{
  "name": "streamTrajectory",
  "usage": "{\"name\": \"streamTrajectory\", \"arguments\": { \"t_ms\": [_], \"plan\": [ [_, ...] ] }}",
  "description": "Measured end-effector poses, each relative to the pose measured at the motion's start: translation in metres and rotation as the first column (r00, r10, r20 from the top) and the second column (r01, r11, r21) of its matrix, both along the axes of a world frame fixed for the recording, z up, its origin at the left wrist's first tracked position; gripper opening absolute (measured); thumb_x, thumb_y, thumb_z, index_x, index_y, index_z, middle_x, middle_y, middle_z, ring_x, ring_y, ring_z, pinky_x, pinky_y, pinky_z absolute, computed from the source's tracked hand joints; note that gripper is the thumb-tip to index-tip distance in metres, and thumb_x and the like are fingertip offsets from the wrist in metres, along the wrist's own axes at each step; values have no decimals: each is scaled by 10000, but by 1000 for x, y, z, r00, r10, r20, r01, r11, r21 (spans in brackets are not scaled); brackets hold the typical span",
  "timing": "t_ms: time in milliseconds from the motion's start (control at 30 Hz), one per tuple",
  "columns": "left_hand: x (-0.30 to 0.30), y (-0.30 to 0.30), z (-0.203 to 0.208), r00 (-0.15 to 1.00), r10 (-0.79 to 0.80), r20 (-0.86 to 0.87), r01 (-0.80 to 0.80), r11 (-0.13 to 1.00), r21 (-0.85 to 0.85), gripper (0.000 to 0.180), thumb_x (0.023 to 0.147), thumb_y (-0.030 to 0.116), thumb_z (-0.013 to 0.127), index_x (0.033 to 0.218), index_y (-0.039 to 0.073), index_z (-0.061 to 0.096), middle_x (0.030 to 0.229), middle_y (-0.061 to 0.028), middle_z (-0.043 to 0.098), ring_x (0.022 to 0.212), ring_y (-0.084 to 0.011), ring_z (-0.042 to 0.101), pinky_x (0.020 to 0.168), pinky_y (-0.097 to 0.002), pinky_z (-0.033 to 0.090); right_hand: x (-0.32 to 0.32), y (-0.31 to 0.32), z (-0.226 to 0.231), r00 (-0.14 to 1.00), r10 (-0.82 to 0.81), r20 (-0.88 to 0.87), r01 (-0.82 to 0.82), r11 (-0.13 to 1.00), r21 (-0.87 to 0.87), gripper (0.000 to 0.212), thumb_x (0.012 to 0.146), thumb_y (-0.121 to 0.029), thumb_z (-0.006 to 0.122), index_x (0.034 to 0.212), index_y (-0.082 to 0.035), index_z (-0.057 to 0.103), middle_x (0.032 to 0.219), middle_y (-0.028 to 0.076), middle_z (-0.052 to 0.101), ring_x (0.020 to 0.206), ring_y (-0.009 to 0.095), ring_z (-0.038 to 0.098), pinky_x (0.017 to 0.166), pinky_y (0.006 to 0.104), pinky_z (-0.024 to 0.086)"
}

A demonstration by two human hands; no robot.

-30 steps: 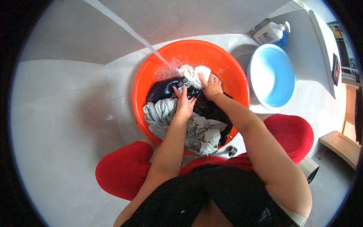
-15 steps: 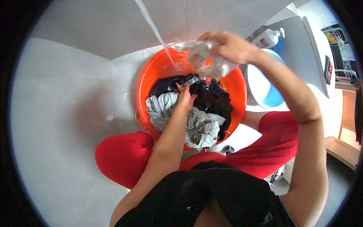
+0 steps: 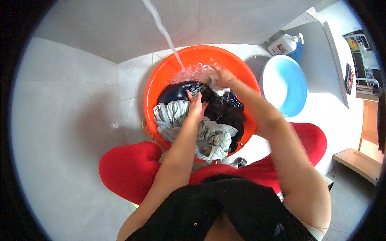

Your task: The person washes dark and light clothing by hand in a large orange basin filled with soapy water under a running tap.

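You have your left hand [image 3: 196,106] resting on the dark navy garment [image 3: 175,93], its fingers parted and loosely bent over the printed band, without a clear grip. Your right hand [image 3: 225,77] is blurred at the white cloth [image 3: 208,75], which lies in the far part of the orange tub [image 3: 225,53], just right of where the water stream [image 3: 163,31] lands; you cannot tell from this view how tightly those fingers close on it. The step in hand looks like rinsing that cloth; the next move would seem to call for a firm hold and working it through the splashing water. Nearer you lie the black garments [image 3: 226,111] and the pale grey garment [image 3: 217,140], which reaches the near rim. Mind the far rim, close to the grey wall [image 3: 237,24], and the light blue basin [image 3: 304,86] just beside the tub on your right. Your knees flank the near side, so the widest room is over the floor [image 3: 72,136] to your left.
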State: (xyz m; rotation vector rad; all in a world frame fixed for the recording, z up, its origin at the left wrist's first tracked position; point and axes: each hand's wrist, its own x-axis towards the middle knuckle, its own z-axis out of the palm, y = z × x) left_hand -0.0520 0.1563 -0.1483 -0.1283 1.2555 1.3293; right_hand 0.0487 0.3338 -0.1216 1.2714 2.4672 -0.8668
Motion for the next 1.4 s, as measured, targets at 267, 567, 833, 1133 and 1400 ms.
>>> {"name": "streamTrajectory", "arguments": {
  "t_ms": [267, 567, 833, 1133, 1400],
  "plan": [
    [-9, -17, 4, 999, 46, 11, -46, 999, -14, 811, 956, 254, 498, 1417, 422, -149, 1465, -105, 240, 1070, -309, 478, 920, -450, 418, -13, -18, -36, 939, 173, 298, -150, 984, -100, 521, 916, -250, 450, 1401, -345, 288, 1433, 125, 324, 1301, 310, 370, 968, 471, 421],
    [-5, -12, 5, 999, 22, 39, -22, 1000, 14, 810, 958, 226, 493, 1417, 414, -147, 1404, -73, 325, 1097, -280, 456, 922, -440, 405, 9, -21, -69, 936, 158, 315, -211, 967, 141, 436, 912, -231, 462, 1333, -143, 389, 1307, 178, 468, 1155, 371, 503, 939, 480, 440],
    [-14, -21, -6, 995, 89, 37, -90, 996, 7, 808, 954, 222, 503, 1422, 424, -123, 1446, -89, 292, 1090, -281, 462, 896, -398, 431, -35, -18, 240, 899, 428, -92, -426, 904, 38, 566, 728, 22, 536, 1275, -119, 502, 1175, 173, 580, 1002, 340, 602, 885, 403, 485],
    [-8, -12, -21, 999, 48, -3, -48, 999, 4, 814, 933, 212, 543, 1424, 453, -59, 1406, -77, 338, 998, -266, 491, 868, -395, 445, -6, -23, 321, 812, 462, -356, -334, 869, 365, 536, 702, -36, 632, 1218, -141, 528, 1134, 161, 587, 1056, 318, 574, 910, 402, 467],
    [3, -6, 5, 999, 32, -3, -32, 999, 34, 808, 938, 153, 517, 1444, 391, -66, 1354, -69, 393, 1035, -233, 477, 869, -403, 433, -18, -17, -12, 987, 108, 116, -128, 975, 184, 739, 776, -115, 613, 1419, -270, 283, 1318, 196, 428, 1203, 372, 447, 948, 464, 431]
  ]
}}
